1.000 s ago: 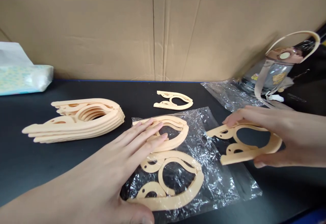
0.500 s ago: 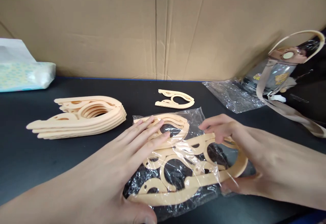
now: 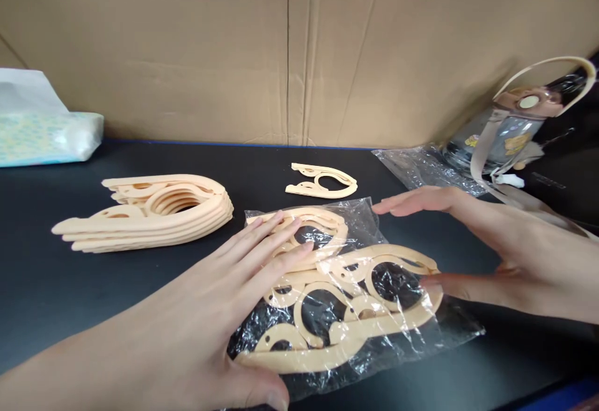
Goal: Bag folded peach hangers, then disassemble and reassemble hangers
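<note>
A clear plastic bag [image 3: 360, 361] lies in front of me with several beige folding hangers inside. My left hand [image 3: 234, 292] rests flat across the bag's left side, fingers stretched out over the hangers under the film. Toward the bag's right end is one folded hanger [image 3: 412, 320]. Beside it, my right hand [image 3: 496, 249] is open, fingers spread away from the thumb, whose tip is at the hanger's rounded end. Left of the bag sits a stack of folded hangers [image 3: 187, 230]. Behind the bag lies a single smaller-looking folded hanger [image 3: 346, 191].
A tissue pack [image 3: 51, 136] is at the far left of the black table [image 3: 28, 230]. At the back right stand a bottle [image 3: 510, 130] with a strap and another plastic bag [image 3: 412, 164]. A cardboard wall [image 3: 187, 55] closes off the back.
My right hand has let go of the hanger's rounded end and opened, moving a little to the right. That hanger now lies slightly further left. My left hand has stayed in place.
</note>
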Motion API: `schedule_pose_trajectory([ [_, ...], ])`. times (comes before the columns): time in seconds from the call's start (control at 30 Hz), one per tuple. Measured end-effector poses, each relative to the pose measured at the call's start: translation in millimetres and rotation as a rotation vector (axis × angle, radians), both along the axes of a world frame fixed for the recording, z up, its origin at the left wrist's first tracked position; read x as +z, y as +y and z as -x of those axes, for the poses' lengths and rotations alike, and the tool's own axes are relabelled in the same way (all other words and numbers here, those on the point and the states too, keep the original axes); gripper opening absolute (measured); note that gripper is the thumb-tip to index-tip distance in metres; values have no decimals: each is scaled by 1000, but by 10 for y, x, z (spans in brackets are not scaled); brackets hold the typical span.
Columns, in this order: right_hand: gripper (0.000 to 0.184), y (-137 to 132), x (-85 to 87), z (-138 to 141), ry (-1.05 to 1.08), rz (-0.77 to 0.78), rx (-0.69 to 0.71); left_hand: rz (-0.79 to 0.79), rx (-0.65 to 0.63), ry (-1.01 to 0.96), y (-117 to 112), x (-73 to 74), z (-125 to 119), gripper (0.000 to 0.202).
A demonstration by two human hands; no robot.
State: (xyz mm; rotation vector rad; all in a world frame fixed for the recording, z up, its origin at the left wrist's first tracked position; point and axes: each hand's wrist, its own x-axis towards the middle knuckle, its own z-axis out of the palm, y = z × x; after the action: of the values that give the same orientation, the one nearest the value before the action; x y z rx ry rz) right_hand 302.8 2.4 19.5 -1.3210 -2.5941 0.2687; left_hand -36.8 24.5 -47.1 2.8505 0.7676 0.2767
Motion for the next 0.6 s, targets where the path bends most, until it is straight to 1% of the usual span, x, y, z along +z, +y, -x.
schedule_pose_trajectory([
  [0.1,44,62,-38,39,35,21,-8,12,41,-56,-13,-16,-1,109],
  [0.17,28,111,-101,76,69,42,-33,13,36,-53,-21,-26,-4,108],
  [0.2,24,134,-139,95,87,43,-55,14,25,-42,-23,-29,-5,106],
  [0.33,23,186,-293,193,151,49,-169,11,37,-76,-22,-26,-9,106],
  [0.47,27,175,-396,316,139,37,-308,1,-17,-36,9,-8,4,103],
  [0.53,25,176,-407,337,137,21,-334,-14,-20,-9,24,-6,11,104],
  [0.6,19,198,-386,304,182,27,-318,-21,-13,16,29,-12,15,105],
])
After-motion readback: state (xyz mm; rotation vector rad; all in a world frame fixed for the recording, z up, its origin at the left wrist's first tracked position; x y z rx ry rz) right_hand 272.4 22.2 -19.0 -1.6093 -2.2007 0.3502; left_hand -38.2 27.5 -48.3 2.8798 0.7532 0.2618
